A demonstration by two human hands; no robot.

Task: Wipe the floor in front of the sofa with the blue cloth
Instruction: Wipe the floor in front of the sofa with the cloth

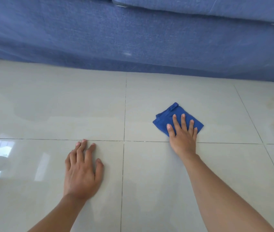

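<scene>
right hand: flat, fingers spread, pressing the folded blue cloth onto the floor | left hand: flat, empty, palm down on the tiles, well apart from the cloth | cloth: on pale glossy tile near the blue sofa base

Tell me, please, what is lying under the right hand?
The folded blue cloth lies flat under the right hand, on the pale tiled floor. The palm and fingers cover its near part, so the floor beneath cannot be seen.
</scene>
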